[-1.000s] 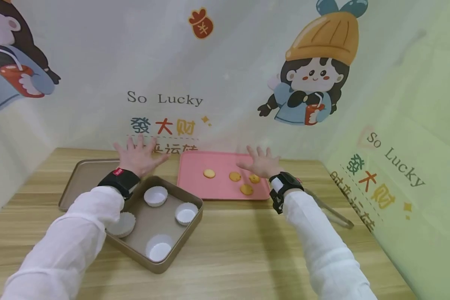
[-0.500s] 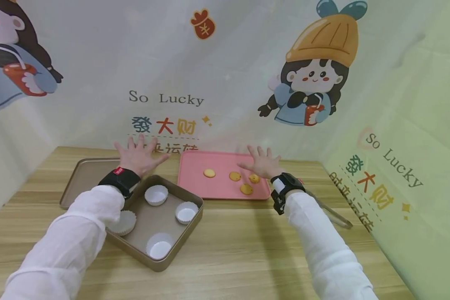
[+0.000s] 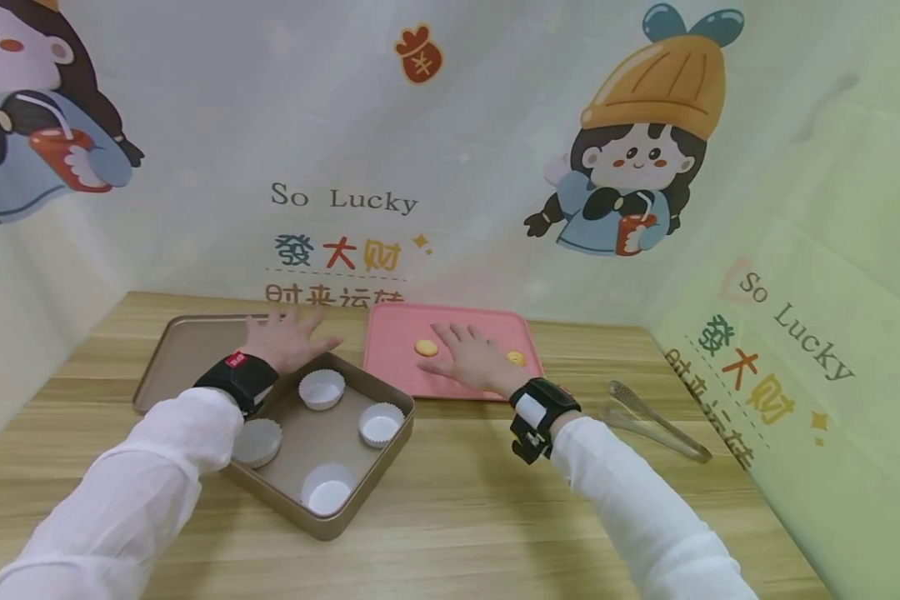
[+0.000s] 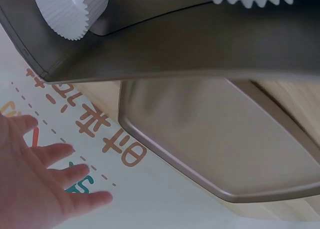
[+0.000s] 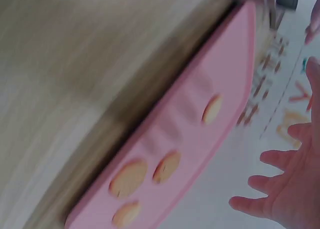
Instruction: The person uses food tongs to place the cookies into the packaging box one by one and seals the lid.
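Evidently nothing is being held: the left hand (image 3: 285, 340) and right hand (image 3: 474, 358) are both spread wide, fingers straight and apart. The right one hovers over the pink tray (image 3: 392, 362), the left by the far corner of the square baking pan (image 3: 309, 446). The tray's flat floor probably keeps the cookies (image 3: 426, 348) separate and easy to pick out, while the pan's raised walls would hem in the four fluted baking cups (image 3: 322, 389), set well apart as if to give each room. Metal tongs (image 3: 660, 423) lie on the tabletop (image 3: 457, 500) at the right, presumably for that hand's reach; a shallow brown tray (image 3: 191, 362) sits behind the pan at the left.

The right wrist view shows four cookies on the pink tray: rounded, golden brown, a few darkly specked, one alone and three grouped. The cups are white with crimped rims.
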`<state>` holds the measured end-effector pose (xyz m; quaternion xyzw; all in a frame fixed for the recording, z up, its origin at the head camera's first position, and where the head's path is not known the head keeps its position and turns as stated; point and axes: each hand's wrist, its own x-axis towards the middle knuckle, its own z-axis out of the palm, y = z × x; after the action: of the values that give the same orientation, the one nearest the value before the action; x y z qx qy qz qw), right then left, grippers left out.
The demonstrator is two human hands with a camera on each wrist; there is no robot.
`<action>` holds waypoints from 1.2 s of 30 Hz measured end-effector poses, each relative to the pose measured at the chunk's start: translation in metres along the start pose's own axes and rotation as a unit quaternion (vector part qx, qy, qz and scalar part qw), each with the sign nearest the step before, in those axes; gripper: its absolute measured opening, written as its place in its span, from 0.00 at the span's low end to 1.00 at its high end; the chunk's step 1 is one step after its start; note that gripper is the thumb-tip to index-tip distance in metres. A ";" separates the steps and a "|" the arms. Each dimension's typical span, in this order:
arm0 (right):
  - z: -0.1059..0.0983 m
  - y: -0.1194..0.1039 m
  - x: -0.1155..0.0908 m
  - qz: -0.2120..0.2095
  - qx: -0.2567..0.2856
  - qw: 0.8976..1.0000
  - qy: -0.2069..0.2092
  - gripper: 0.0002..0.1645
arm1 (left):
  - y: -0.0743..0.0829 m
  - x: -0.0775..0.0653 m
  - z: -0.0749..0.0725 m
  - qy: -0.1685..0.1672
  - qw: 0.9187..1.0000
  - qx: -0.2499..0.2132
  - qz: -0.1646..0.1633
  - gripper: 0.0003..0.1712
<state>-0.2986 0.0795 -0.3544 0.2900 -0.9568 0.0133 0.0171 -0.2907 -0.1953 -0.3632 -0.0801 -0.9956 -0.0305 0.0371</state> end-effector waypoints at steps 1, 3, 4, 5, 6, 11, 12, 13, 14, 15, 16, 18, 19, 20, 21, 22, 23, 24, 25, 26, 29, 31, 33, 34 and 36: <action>0.002 -0.007 -0.001 -0.011 0.003 1.000 -0.001 0.42 | 0.000 -0.001 0.001 -0.014 1.000 -0.001 0.005 0.39; 0.007 -0.020 -0.002 -0.033 -0.001 0.999 0.000 0.41 | -0.001 -0.003 0.002 -0.041 0.999 0.002 0.018 0.38; 0.009 -0.026 -0.002 -0.041 -0.001 0.999 0.000 0.41 | -0.001 -0.003 0.003 -0.051 0.998 0.006 0.023 0.38; 0.011 -0.031 -0.003 -0.049 0.004 0.999 -0.001 0.40 | -0.002 -0.004 0.004 -0.057 0.998 0.012 0.030 0.38; 0.014 -0.035 -0.003 -0.055 0.009 0.998 0.001 0.40 | -0.002 -0.005 0.004 -0.062 0.997 0.014 0.038 0.37; 0.023 -0.044 -0.005 -0.072 0.026 0.997 0.005 0.30 | -0.003 -0.007 0.006 -0.044 0.996 0.014 0.077 0.23; 0.024 -0.044 -0.005 -0.072 0.030 0.997 0.003 0.27 | -0.003 -0.006 0.007 -0.036 0.996 0.015 0.084 0.19; 0.025 -0.044 -0.005 -0.069 0.037 0.997 0.000 0.23 | -0.003 -0.006 0.007 -0.027 0.995 0.017 0.092 0.15; 0.027 -0.045 -0.005 -0.067 0.043 0.997 -0.003 0.20 | -0.003 -0.006 0.008 -0.020 0.994 0.021 0.101 0.12; 0.028 -0.045 -0.005 -0.066 0.049 0.997 -0.003 0.16 | -0.003 -0.005 0.008 -0.014 0.994 0.023 0.107 0.09; 0.029 -0.045 -0.006 -0.064 0.054 0.996 -0.003 0.14 | -0.003 -0.005 0.009 -0.010 0.993 0.024 0.111 0.06; 0.030 -0.045 -0.006 -0.067 0.060 0.996 -0.002 0.12 | -0.003 -0.004 0.010 -0.011 0.993 0.022 0.117 0.05; 0.030 -0.046 -0.007 -0.071 0.060 0.996 0.001 0.12 | -0.003 -0.004 0.010 -0.013 0.993 0.018 0.117 0.05; 0.030 -0.046 -0.007 -0.076 0.057 0.995 0.005 0.12 | -0.002 -0.004 0.009 -0.018 0.993 0.013 0.117 0.05; 0.030 -0.046 -0.007 -0.082 0.056 0.995 0.011 0.12 | -0.001 -0.004 0.009 -0.023 0.993 0.008 0.114 0.06; 0.030 -0.045 -0.008 -0.086 0.055 0.995 0.016 0.12 | 0.000 -0.004 0.009 -0.027 0.993 0.003 0.113 0.06; 0.030 -0.045 -0.009 -0.092 0.049 0.994 0.023 0.13 | 0.001 -0.004 0.009 -0.031 0.993 -0.001 0.112 0.07; 0.029 -0.043 -0.009 -0.096 0.048 0.994 0.028 0.13 | 0.003 -0.005 0.009 -0.034 0.993 -0.005 0.113 0.06; 0.028 -0.042 -0.010 -0.099 0.047 0.994 0.031 0.13 | 0.004 -0.005 0.009 -0.035 0.992 -0.009 0.118 0.06; 0.028 -0.040 -0.011 -0.101 0.043 0.993 0.033 0.13 | 0.005 -0.006 0.009 -0.032 0.991 -0.011 0.129 0.06; 0.026 -0.033 -0.014 -0.109 0.040 0.993 0.033 0.13 | 0.007 -0.007 0.015 -0.015 0.985 -0.018 0.170 0.05; 0.025 -0.027 -0.016 -0.111 0.039 0.992 0.035 0.12 | -0.002 0.005 0.040 0.015 0.977 -0.025 0.212 0.06; 0.026 -0.022 -0.019 -0.113 0.039 0.992 0.036 0.12 | -0.008 0.016 0.061 0.019 0.972 -0.031 0.232 0.07; 0.026 -0.019 -0.020 -0.113 0.039 0.992 0.036 0.12 | -0.010 0.021 0.071 0.017 0.971 -0.034 0.236 0.08; 0.027 -0.014 -0.022 -0.112 0.038 0.992 0.037 0.11 | -0.014 0.030 0.090 0.029 0.966 -0.044 0.253 0.10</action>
<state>-0.2736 0.0790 -0.3822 0.3947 -0.9160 0.0582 0.0431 -0.3287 -0.1982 -0.4511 -0.3303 -0.9390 -0.0667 0.0689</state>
